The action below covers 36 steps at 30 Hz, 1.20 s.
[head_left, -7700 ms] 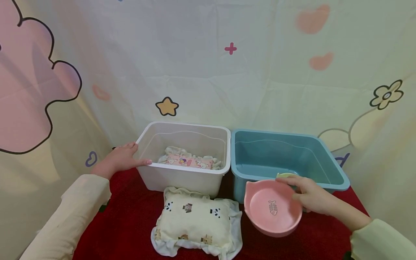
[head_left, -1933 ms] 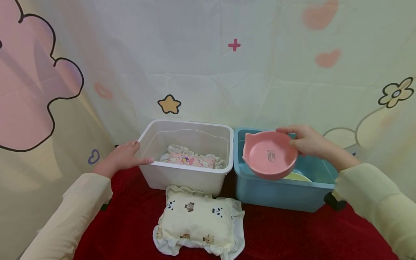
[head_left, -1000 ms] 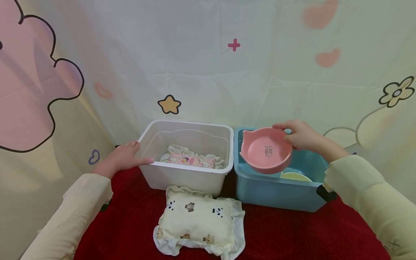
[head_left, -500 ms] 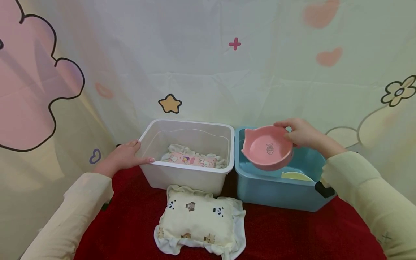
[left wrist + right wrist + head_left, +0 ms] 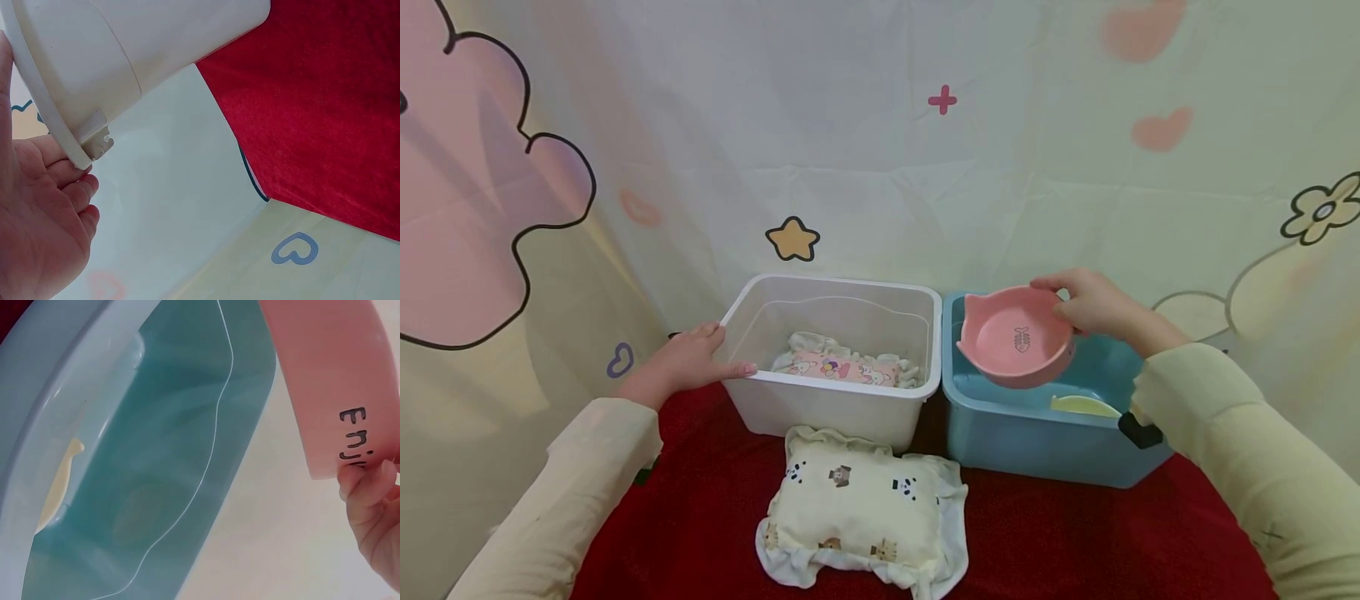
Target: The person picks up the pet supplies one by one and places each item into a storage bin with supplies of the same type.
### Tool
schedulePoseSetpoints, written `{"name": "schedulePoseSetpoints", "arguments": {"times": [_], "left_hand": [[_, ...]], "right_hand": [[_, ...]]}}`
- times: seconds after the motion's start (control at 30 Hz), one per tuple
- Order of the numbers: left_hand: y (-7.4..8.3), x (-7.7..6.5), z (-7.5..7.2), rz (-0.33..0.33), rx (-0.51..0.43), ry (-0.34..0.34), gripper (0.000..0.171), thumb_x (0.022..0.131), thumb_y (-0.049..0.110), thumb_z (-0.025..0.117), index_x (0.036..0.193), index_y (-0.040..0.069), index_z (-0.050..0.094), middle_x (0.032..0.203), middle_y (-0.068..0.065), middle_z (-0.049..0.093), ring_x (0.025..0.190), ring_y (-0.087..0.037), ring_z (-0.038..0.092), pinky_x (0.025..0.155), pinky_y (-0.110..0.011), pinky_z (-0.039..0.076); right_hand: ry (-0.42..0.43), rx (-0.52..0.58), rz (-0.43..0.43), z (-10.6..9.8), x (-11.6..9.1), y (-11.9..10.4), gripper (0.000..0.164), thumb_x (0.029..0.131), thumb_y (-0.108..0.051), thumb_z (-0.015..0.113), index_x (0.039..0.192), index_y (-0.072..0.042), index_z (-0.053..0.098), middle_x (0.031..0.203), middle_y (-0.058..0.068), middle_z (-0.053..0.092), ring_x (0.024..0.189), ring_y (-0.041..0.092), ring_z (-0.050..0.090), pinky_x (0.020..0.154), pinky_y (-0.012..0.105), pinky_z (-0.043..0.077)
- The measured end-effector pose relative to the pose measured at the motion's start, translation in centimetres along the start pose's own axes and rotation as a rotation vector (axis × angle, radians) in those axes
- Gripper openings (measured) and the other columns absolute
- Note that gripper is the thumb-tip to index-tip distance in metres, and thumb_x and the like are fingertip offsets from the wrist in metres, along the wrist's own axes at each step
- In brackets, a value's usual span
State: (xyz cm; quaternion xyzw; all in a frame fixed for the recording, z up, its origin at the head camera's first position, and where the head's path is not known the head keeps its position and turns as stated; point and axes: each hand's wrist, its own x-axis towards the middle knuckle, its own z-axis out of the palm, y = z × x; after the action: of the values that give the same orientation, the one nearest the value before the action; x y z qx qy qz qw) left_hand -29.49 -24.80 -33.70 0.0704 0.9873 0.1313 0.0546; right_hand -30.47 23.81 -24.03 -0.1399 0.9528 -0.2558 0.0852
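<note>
My right hand (image 5: 1086, 302) pinches the rim of a pink cat-eared bowl (image 5: 992, 342) with a fishbone print inside. The bowl is tilted above the blue bin (image 5: 1037, 446), its inside towards the head camera. In the right wrist view, dark lettering starting "Enj" shows on the bowl's side (image 5: 337, 375), with fingertips over part of it. Low in the blue bin lies a pale yellow dish (image 5: 1086, 406), mostly hidden by the front wall. My left hand (image 5: 685, 362) rests on the front left corner of the white bin (image 5: 827, 412), thumb along its front rim.
Inside the white bin lies a pink frilled pillow (image 5: 838, 369) with rabbits on it. A cream frilled pillow (image 5: 861, 508) with animal prints lies before the bins on the red cloth (image 5: 1060, 533). A printed curtain (image 5: 865, 183) hangs behind.
Earlier my right hand held the pink bowl in front of the blue bin; it has since risen and moved back over the bin. Lately it shifts only slightly. The left hand stays put.
</note>
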Motion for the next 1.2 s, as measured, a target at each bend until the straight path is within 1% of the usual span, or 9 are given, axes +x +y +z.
{"name": "schedulePoseSetpoints", "arguments": {"times": [0.23, 0.43, 0.6, 0.73, 0.97, 1.2], "left_hand": [[0.0, -0.1, 0.0, 0.006, -0.015, 0.002, 0.105, 0.068, 0.071, 0.051, 0.139, -0.001, 0.021, 0.141, -0.027, 0.021, 0.123, -0.046, 0.026, 0.09, -0.063, 0.031], [0.0, 0.0, 0.1, 0.003, -0.018, 0.001, 0.105, 0.068, 0.071, 0.051, 0.139, -0.001, 0.02, 0.141, -0.027, 0.02, 0.124, -0.047, 0.024, 0.09, -0.064, 0.03], [0.1, -0.1, 0.0, -0.002, -0.019, 0.002, 0.105, 0.068, 0.071, 0.051, 0.139, 0.0, 0.02, 0.141, -0.027, 0.02, 0.124, -0.047, 0.025, 0.089, -0.064, 0.031], [0.3, -0.2, -0.1, -0.004, -0.026, 0.001, 0.104, 0.069, 0.07, 0.052, 0.139, 0.0, 0.02, 0.141, -0.027, 0.02, 0.123, -0.047, 0.025, 0.089, -0.064, 0.032], [0.2, -0.3, -0.1, -0.005, -0.037, 0.0, 0.104, 0.068, 0.07, 0.052, 0.139, 0.001, 0.02, 0.141, -0.027, 0.02, 0.123, -0.046, 0.026, 0.089, -0.064, 0.031], [0.1, -0.3, -0.1, -0.001, -0.03, 0.005, 0.104, 0.068, 0.07, 0.052, 0.139, 0.0, 0.02, 0.141, -0.027, 0.021, 0.123, -0.046, 0.027, 0.089, -0.064, 0.032]], "right_hand": [[0.008, -0.004, -0.006, 0.2, 0.6, 0.1, 0.052, 0.082, 0.0, 0.043, 0.133, 0.003, 0.034, 0.119, 0.023, 0.047, 0.046, 0.015, 0.04, 0.048, 0.025, 0.04], [0.012, -0.006, -0.003, 0.4, 0.9, 0.5, 0.05, 0.083, 0.0, 0.043, 0.132, 0.004, 0.035, 0.119, 0.024, 0.047, 0.048, 0.016, 0.041, 0.048, 0.025, 0.04], [0.011, -0.001, 0.006, 0.5, 1.1, 0.6, 0.051, 0.083, -0.001, 0.046, 0.133, 0.004, 0.034, 0.122, 0.024, 0.045, 0.056, 0.017, 0.047, 0.052, 0.027, 0.044], [0.009, -0.004, 0.012, 0.5, 1.2, 0.6, 0.052, 0.083, -0.001, 0.047, 0.133, 0.004, 0.033, 0.123, 0.024, 0.045, 0.061, 0.017, 0.048, 0.054, 0.028, 0.045], [0.003, -0.011, 0.012, 0.4, 1.5, 0.9, 0.05, 0.083, 0.0, 0.045, 0.132, 0.005, 0.034, 0.122, 0.025, 0.046, 0.059, 0.017, 0.047, 0.052, 0.025, 0.043], [0.013, -0.007, 0.016, 0.5, 1.7, 1.3, 0.05, 0.083, 0.0, 0.046, 0.132, 0.005, 0.035, 0.122, 0.025, 0.047, 0.071, 0.02, 0.051, 0.056, 0.026, 0.046]]}}
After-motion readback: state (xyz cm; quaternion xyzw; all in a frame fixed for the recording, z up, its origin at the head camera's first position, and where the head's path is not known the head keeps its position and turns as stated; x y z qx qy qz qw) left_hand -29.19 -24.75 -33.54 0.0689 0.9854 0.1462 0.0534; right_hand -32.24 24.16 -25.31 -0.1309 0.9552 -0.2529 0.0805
